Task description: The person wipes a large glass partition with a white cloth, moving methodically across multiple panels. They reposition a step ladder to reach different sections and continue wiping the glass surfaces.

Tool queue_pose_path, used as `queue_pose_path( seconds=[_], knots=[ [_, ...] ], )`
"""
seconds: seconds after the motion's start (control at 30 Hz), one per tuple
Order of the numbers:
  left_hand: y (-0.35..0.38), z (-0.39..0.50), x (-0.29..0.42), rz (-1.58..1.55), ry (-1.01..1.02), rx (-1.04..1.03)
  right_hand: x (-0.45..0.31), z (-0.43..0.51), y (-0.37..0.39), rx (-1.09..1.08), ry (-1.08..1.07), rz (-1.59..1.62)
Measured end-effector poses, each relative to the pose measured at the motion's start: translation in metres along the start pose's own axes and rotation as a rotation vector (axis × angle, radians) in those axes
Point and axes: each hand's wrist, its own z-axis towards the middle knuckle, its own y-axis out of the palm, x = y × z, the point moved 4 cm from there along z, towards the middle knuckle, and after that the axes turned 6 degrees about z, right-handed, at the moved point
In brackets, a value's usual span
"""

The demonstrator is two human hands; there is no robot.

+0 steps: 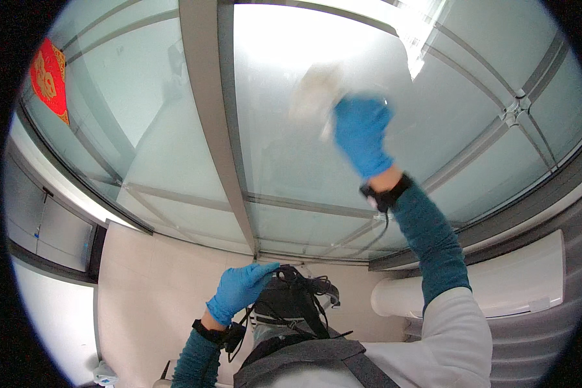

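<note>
Both hands wear blue gloves. My right hand (363, 131) is raised against the large glass pane (291, 160) in front of me; it is blurred, with its fingers folded in. Beside it on the left is a blurred pale, brownish thing (320, 89), perhaps a cloth or its reflection; whether the hand holds it cannot be told. My left hand (242, 291) is low, at waist height, with its fingertips on the top of a black bag (283, 296) worn at my front. Black cables (315, 291) lie over that bag. Its grip is partly hidden.
A grey metal frame post (206, 97) divides the glass. A red and gold decoration (51, 82) hangs at the far left. At the right are a white wall-mounted air conditioner (514, 276) and a grey curtain (528, 349). Metal glass fittings (515, 110) show at the upper right.
</note>
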Motion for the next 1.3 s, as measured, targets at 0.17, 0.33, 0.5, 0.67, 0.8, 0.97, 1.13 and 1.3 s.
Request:
queue_pose_path(
  seconds=[0.17, 0.33, 0.5, 0.67, 0.8, 0.97, 1.13, 1.3],
  knots=[
    [-0.001, 0.008, 0.002, -0.023, 0.012, 0.001, 0.018, 0.083, -0.039, 0.351, 0.190, 0.159],
    [-0.004, -0.001, -0.003, 0.032, -0.035, -0.036, -0.132, -0.078, 0.051, 0.034, -0.504, 0.617],
    [-0.011, -0.013, -0.007, 0.000, -0.061, 0.041, -0.145, -0.167, 0.099, -0.471, -0.768, 0.639],
    [-0.022, -0.007, -0.010, -0.010, -0.009, 0.070, -0.029, 0.012, -0.005, 0.130, -0.200, -0.102],
    [-0.023, 0.005, -0.009, -0.021, 0.031, 0.080, 0.045, 0.149, -0.075, 0.466, 0.181, 0.199],
    [-0.017, 0.001, -0.014, -0.036, 0.005, 0.061, -0.049, 0.171, -0.065, 0.543, 0.088, 0.467],
    [0.004, -0.010, -0.025, -0.057, -0.048, 0.061, -0.105, 0.079, -0.017, 0.320, -0.034, 0.442],
    [0.028, -0.020, -0.039, -0.076, -0.094, 0.004, -0.155, -0.009, 0.030, 0.151, -0.219, 0.656]
  ],
)
